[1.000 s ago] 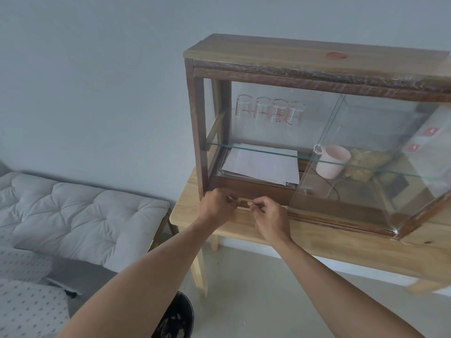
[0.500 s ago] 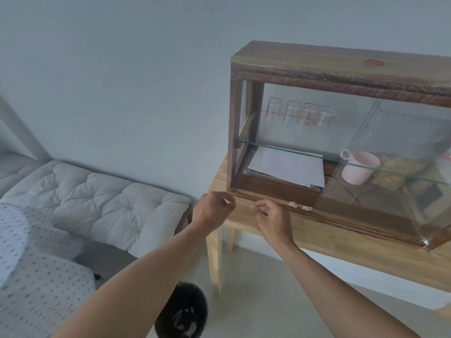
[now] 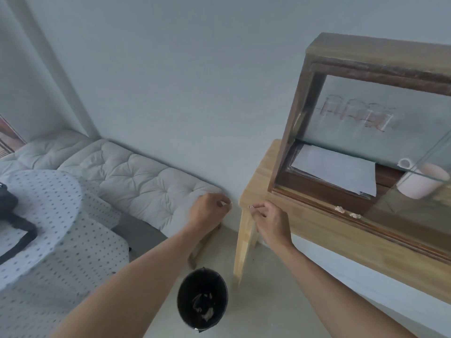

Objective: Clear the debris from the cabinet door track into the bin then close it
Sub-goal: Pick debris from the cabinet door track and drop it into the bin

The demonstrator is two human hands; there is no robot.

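now both hands [image 3: 240,213] pinch debris bits above bin [image 3: 202,303]; two bits [image 3: 346,212] in track.

The left hand [image 3: 207,211] and right hand [image 3: 269,222] are side by side, apart, at the tabletop's [image 3: 317,225] left corner. Below and between the hands a bin [image 3: 202,302] stands on the floor. Right of the hands the cabinet [image 3: 366,123] stands on the tabletop, with two debris bits [image 3: 346,212] in its door track [image 3: 324,207]. Left of the hands lies a cushioned bench [image 3: 136,176].

Open floor around bin [image 3: 202,298]; table leg [image 3: 242,242] just beside
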